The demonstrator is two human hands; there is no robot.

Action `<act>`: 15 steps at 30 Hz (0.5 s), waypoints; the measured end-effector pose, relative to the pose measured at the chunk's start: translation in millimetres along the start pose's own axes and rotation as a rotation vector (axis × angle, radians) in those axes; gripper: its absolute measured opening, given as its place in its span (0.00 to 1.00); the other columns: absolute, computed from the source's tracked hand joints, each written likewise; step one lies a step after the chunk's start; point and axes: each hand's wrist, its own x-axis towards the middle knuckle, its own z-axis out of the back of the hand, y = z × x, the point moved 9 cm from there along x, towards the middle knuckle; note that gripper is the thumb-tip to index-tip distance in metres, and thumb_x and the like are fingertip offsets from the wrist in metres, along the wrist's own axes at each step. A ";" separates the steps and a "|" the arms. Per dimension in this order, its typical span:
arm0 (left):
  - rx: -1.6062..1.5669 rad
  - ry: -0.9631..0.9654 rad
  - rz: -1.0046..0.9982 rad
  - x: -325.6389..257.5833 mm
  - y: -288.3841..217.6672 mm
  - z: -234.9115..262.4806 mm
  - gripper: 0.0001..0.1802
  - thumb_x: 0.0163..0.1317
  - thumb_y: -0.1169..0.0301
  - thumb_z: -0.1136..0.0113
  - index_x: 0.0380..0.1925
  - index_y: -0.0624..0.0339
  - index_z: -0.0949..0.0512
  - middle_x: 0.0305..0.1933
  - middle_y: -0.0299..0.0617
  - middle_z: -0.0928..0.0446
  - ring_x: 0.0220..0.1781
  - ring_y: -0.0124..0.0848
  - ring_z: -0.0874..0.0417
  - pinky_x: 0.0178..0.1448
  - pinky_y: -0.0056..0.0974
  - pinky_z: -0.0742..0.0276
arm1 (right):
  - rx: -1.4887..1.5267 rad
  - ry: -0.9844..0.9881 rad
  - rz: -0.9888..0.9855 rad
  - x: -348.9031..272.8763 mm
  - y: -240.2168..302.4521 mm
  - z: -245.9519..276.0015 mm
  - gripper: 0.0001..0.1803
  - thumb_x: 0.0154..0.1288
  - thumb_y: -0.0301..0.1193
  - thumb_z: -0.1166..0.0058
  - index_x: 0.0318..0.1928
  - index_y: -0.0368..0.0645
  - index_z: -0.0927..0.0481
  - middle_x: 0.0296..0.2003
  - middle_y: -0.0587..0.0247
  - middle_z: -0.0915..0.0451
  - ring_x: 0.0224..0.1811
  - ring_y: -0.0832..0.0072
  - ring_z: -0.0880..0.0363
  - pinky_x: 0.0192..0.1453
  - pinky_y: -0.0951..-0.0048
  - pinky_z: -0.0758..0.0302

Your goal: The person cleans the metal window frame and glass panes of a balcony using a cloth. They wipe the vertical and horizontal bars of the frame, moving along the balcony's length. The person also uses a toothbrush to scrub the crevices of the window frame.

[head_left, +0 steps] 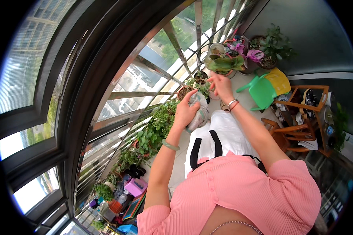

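I see the left hand gripping greyish cloth; the right hand, farther, has fingers loosely parted.

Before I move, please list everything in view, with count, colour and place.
Crumpled soft bundle: one, greyish, centre
Slatted metal railing: one, silvery, left of centre
Leafy potted plants: many, green, mostly along railing
Broad-petalled flowers: several, magenta, upper right
Thick window frame: one, black, left
Small plastic chair: one, green and yellow, right
Slender wooden furniture: count unclear, brown, far right
Assorted shoes: several, dark and light, among the furniture
Boxy plastic item: one, lavender, lower left
Small clutter: uncountable, mixed colours, lower left
Loose trousers: one, white, centre
Ribbed top: one, pink, bottom
Left grip: one, bare, around the bundle
Right grip: one, bare, near the plants
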 end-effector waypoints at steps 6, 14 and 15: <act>0.073 0.236 -0.064 10.6 -60.5 -56.5 0.37 0.53 0.65 0.42 0.66 0.36 0.39 0.38 0.55 0.20 0.40 0.44 0.19 0.48 0.41 0.26 | 0.052 -0.203 0.230 54.2 -8.7 89.0 0.10 0.61 0.28 0.50 0.40 0.37 0.21 0.19 0.65 0.22 0.11 0.79 0.29 0.15 0.78 0.35; 0.184 0.174 -0.254 36.2 -127.2 -96.2 0.41 0.53 0.64 0.45 0.69 0.47 0.47 0.35 0.62 0.23 0.37 0.56 0.22 0.42 0.50 0.28 | -0.343 -0.091 0.775 81.2 13.8 90.6 0.13 0.57 0.31 0.42 0.43 0.42 0.24 0.35 0.57 0.23 0.39 0.63 0.23 0.45 0.66 0.28; 0.180 0.124 -0.287 38.6 -131.3 -96.9 0.41 0.53 0.64 0.45 0.69 0.51 0.46 0.36 0.62 0.23 0.39 0.57 0.22 0.43 0.51 0.28 | -0.441 -0.100 0.878 76.1 22.7 87.9 0.13 0.57 0.32 0.42 0.43 0.42 0.24 0.35 0.58 0.23 0.38 0.62 0.23 0.45 0.66 0.28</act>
